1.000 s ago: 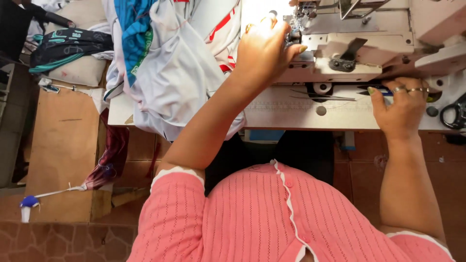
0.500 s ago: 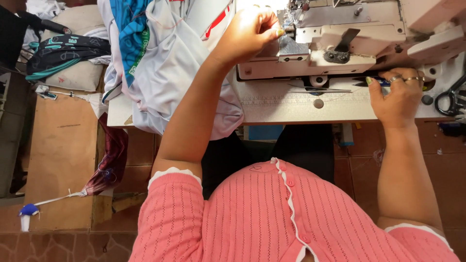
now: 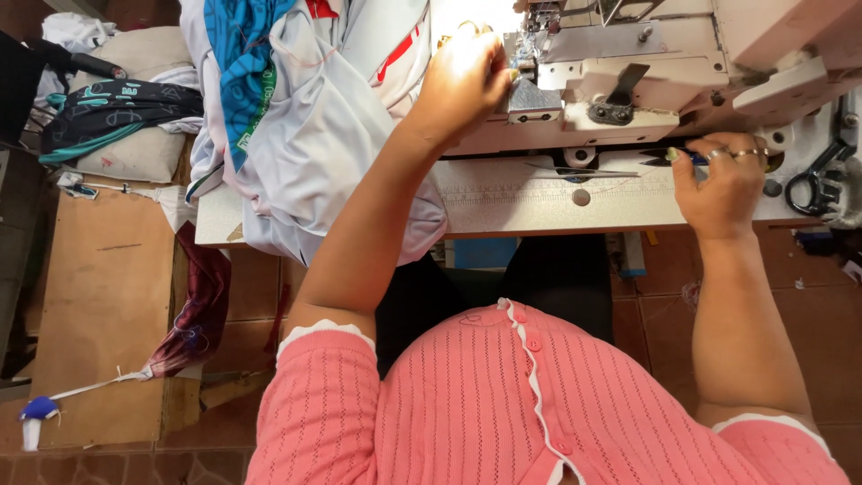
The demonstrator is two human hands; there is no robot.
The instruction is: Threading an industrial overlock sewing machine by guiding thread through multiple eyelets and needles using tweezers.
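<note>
Hands at the sewing machine point(image 3: 646, 81): left hand point(image 3: 462, 85) with fingers curled at the needle area on its far left, what they pinch hidden, pale fabric pile point(image 3: 314, 135) just left of it; right hand point(image 3: 718, 184) pinching a small blue-handled tool point(image 3: 684, 157) on the table point(image 3: 557, 202), black scissors point(image 3: 813, 180) nearby right.

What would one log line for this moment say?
left hand: at sewing machine needle area | right hand: pinching small blue-handled tool | grey fabric pile: left of machine | scissors: on table, right
</note>
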